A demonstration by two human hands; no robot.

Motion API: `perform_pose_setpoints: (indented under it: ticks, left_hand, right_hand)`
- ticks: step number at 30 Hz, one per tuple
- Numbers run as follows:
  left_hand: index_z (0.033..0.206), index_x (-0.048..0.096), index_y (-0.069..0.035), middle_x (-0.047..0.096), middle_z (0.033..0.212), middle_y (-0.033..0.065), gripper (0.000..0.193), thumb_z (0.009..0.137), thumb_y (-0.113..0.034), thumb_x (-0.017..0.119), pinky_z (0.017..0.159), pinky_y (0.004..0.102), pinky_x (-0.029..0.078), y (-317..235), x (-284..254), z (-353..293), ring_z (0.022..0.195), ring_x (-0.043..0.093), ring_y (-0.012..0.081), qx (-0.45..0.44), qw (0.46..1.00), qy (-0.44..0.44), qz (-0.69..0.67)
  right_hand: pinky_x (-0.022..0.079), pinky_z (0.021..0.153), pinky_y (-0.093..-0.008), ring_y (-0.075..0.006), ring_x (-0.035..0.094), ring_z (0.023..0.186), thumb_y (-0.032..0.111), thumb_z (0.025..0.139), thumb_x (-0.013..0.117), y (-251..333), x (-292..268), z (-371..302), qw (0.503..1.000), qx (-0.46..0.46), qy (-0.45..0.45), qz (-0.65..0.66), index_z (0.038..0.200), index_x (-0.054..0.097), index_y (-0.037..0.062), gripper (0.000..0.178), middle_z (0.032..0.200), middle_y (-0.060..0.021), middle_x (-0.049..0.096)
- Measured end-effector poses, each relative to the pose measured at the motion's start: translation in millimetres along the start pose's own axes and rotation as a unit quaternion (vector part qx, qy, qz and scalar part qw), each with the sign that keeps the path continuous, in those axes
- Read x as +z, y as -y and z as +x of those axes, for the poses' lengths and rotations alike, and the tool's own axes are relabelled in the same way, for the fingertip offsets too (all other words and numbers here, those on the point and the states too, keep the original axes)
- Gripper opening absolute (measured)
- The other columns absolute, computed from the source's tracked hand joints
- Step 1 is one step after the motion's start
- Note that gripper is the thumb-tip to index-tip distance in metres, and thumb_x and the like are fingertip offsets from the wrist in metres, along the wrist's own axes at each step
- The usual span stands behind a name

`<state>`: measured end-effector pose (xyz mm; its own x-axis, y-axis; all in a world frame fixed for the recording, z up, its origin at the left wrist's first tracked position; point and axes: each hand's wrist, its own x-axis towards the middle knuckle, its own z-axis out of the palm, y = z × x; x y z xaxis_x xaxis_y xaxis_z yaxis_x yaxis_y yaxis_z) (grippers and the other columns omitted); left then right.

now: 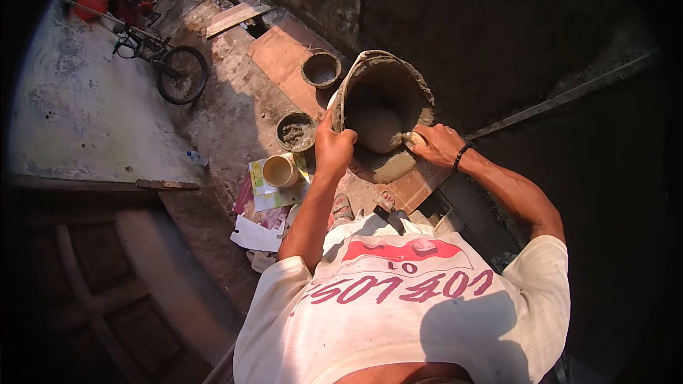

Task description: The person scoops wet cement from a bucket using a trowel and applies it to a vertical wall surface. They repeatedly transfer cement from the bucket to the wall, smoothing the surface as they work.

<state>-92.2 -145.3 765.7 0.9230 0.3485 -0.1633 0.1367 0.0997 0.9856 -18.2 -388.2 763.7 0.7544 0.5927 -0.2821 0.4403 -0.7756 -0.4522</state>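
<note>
A large mortar-caked bucket point(425, 92) is tipped so that its mouth faces me. My left hand point(334, 148) is closed at its left edge, thumb up, on the rim or the handle; I cannot tell which. In my right hand point(437, 146), which wears a dark beaded bracelet, is the pale handle of a trowel point(411, 139). The trowel is at the bucket's lower right edge, and its working end is hard to tell from the grey mortar point(393, 168) by the mouth.
Left of the bucket stand a small bucket of water point(321, 70), one with mortar point(296, 132) and a beige bucket point(279, 171) on papers. A bicycle point(182, 75) leans by a pale wall at the far left. Boards point(235, 18) lie behind; a dark wall rises right.
</note>
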Motion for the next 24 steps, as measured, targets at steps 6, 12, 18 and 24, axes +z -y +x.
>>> perform_pose_setpoints:
  ticks: [6, 12, 18, 24]
  left_hand:
    - [0.133, 0.052, 0.0, 0.061, 0.082, 0.0021, 0.068, 0.066, 0.008, 0.051, 0.055, 0.0235, 0.042, 27.7, 11.4, 5.5, 0.061, 0.049, 0.0087, 0.014, 0.997, -0.034, -0.069]
    - [0.117, 0.058, 0.004, 0.063, 0.091, 0.006, 0.056, 0.062, 0.012, 0.049, 0.064, 0.0257, 0.046, 33.7, 21.2, 29.4, 0.075, 0.057, 0.0154, 0.014, 0.993, -0.06, -0.102]
    - [0.122, 0.053, 0.005, 0.064, 0.098, 0.0094, 0.065, 0.058, 0.013, 0.049, 0.068, 0.0294, 0.048, 33.5, 23.8, 24.9, 0.081, 0.06, 0.0203, 0.051, 0.987, -0.115, -0.097]
    - [0.125, 0.051, 0.006, 0.065, 0.102, 0.0129, 0.068, 0.057, 0.013, 0.048, 0.067, 0.0285, 0.049, 61.1, 7.7, 15.8, 0.083, 0.061, 0.0198, 0.028, 0.97, -0.229, -0.079]
  right_hand:
    - [0.051, 0.074, -0.0474, -0.0399, 0.066, 0.083, 0.034, 0.079, 0.064, 3.1, -60.3, -15.3, 0.999, 0.007, 0.03, -0.014, 0.098, 0.064, 0.0057, 0.034, 0.085, -0.0201, 0.068]
    - [0.05, 0.071, -0.045, -0.0338, 0.066, 0.083, 0.026, 0.073, 0.074, 25.9, -184.2, -24.5, 0.999, -0.038, -0.007, -0.029, 0.11, 0.05, 0.0024, 0.05, 0.083, -0.0179, 0.066]
    - [0.044, 0.057, -0.0375, -0.0219, 0.056, 0.067, 0.011, 0.074, 0.072, 105.2, -342.0, -43.6, 0.97, -0.17, -0.128, -0.117, 0.095, 0.041, 0.0048, 0.038, 0.071, -0.0103, 0.055]
    - [0.047, 0.045, -0.0259, -0.011, 0.056, 0.053, 0.025, 0.08, 0.074, 205.8, -476.6, -86.8, 0.91, -0.335, -0.216, -0.113, 0.089, 0.055, 0.0045, 0.03, 0.067, -0.0044, 0.056]
